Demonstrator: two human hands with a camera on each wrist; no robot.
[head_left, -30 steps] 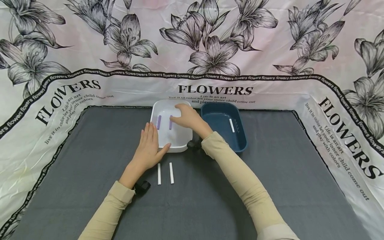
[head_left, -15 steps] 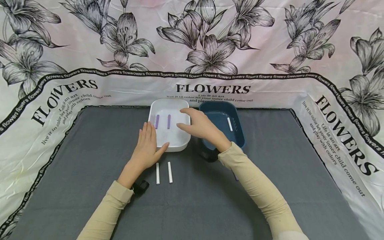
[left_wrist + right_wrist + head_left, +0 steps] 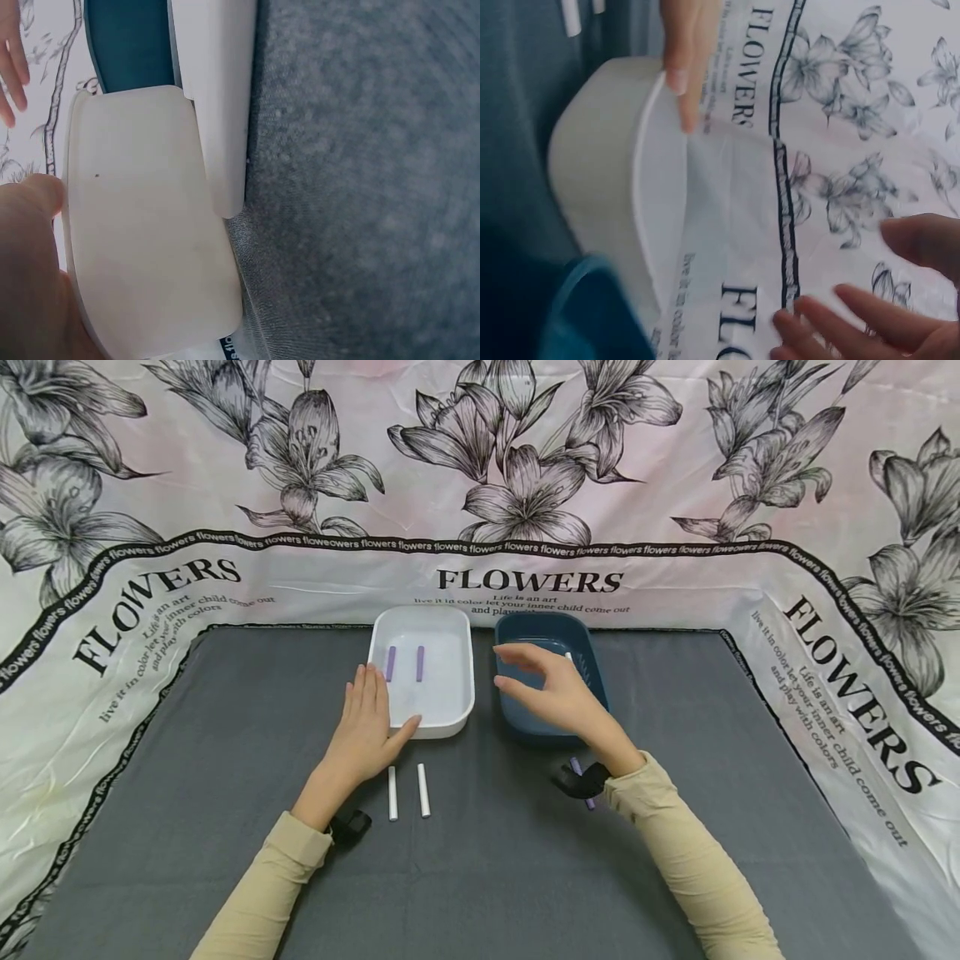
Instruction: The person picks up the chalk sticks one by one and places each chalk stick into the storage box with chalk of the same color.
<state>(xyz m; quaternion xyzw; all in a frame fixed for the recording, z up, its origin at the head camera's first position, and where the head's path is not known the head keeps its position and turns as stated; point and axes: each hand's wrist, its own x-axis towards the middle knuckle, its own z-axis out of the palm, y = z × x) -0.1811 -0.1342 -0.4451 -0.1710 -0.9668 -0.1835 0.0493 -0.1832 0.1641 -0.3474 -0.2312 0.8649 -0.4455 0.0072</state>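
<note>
My left hand rests with straight fingers on the left side of the white tray, its thumb on the near rim. Two purple chalk sticks lie side by side inside this tray. Over the dark blue tray hovers my right hand, thumb and fingers apart and nothing between them. A white chalk stick in the blue tray is mostly hidden behind that hand. In the right wrist view the right hand's fingers are loosely spread.
Two white chalk sticks lie on the grey cloth in front of the white tray. A purple chalk stick lies before the blue tray, partly covered by the black wrist camera. Behind the trays hangs a flower-printed cloth.
My right hand let go of a purple chalk stick in the white tray and moved right, over the blue tray. The purple stick before the blue tray came into view. My left hand stayed put.
</note>
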